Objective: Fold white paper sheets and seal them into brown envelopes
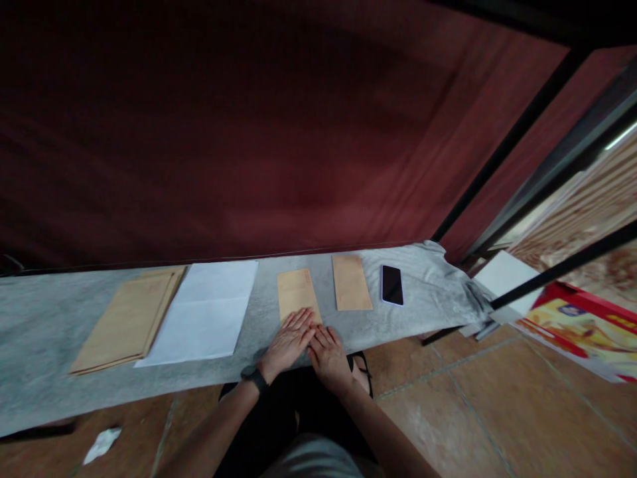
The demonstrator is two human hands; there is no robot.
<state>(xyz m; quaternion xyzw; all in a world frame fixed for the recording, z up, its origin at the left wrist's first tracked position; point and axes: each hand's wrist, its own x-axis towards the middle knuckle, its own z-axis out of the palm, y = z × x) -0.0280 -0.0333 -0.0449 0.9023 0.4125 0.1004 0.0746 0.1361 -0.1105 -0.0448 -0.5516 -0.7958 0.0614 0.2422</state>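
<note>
A small brown envelope (296, 290) lies on the grey cloth in front of me. My left hand (289, 338) rests flat on its near end, fingers stretched out. Beside it, my right hand (328, 352) lies palm down at the envelope's near right corner, its fingers extended and touching the left hand's fingertips. Both hands cover the envelope's near edge. A second brown envelope (351, 283) lies a little to the right, apart from the hands. Left of the hands is a stack of white paper (206, 312) with a fold line across it.
A stack of large brown envelopes (127, 318) sits partly beneath the white paper. A phone (392, 285) lies right of the small envelopes. The narrow cloth-covered table (40, 332) backs onto a dark red curtain (249, 133). Black metal bars (512, 146) and a red-yellow box (587, 328) are at right.
</note>
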